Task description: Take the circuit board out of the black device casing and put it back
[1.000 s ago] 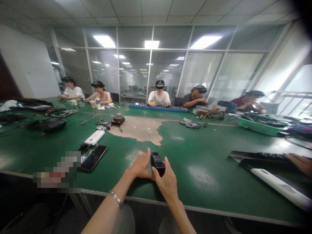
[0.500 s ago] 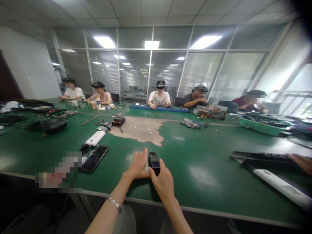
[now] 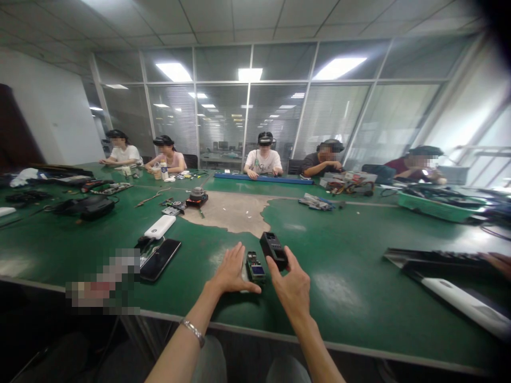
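My right hand (image 3: 293,284) pinches the black cover (image 3: 273,250) clear above the bench (image 3: 351,287); my left hand (image 3: 231,271), fingers released, steadies the circuit board (image 3: 254,267) near the front edge.

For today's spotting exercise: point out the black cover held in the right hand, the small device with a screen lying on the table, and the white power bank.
black cover (image 3: 273,250), head view, its upper face
small device (image 3: 254,266), head view, its top
white power bank (image 3: 159,227), head view, middle of its top
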`<state>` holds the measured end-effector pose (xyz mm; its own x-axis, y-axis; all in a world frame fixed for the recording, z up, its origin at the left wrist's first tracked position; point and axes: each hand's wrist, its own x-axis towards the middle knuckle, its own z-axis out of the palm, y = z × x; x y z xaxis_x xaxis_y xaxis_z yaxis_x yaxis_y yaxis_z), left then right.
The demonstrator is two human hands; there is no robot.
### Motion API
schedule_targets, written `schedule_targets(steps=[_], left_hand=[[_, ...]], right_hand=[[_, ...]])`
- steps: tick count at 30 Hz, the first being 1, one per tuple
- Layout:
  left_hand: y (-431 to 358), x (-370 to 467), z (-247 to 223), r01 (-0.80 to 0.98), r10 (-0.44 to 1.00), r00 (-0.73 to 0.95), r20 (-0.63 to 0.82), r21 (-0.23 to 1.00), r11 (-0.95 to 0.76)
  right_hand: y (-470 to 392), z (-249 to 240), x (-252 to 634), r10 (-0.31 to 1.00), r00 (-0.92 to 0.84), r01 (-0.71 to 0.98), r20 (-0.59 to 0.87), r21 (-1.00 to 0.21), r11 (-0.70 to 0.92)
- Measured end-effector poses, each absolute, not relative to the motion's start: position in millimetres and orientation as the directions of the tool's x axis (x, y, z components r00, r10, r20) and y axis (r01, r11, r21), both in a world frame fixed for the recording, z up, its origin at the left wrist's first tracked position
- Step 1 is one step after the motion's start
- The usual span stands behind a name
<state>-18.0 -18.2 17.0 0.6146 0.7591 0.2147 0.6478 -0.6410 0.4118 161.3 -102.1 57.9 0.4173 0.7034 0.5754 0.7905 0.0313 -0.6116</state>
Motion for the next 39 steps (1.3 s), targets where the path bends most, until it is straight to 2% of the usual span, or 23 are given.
schedule_targets(steps=[5, 14, 19, 26, 39], left_hand=[[-19.0, -17.8, 18.2, 0.65, 0.763, 0.607, 0.221, 0.415, -0.637], [-20.8, -17.2, 21.9, 0.657, 0.76, 0.614, 0.216, 0.395, -0.643], [-20.1, -17.2, 20.9, 0.663, 0.761, 0.618, 0.197, 0.389, -0.639], [-18.3, -17.7, 17.8, 0.667, 0.758, 0.624, 0.188, 0.377, -0.643], [-19.6, -18.2, 18.3, 0.643, 0.747, 0.627, 0.221, 0.394, -0.657]], right_hand=[[-102.3, 33.5, 198.0, 0.737, 0.389, 0.84, 0.552, -0.542, -0.037], [-101.4, 2.5, 205.6, 0.789, 0.39, 0.843, 0.474, -0.529, -0.098], [-103.5, -0.7, 203.9, 0.789, 0.357, 0.863, 0.5, -0.5, -0.073], [-101.7, -7.7, 206.3, 0.728, 0.319, 0.895, 0.607, -0.446, -0.021], [-105.9, -7.9, 202.7, 0.771, 0.285, 0.912, 0.57, -0.407, -0.037]])
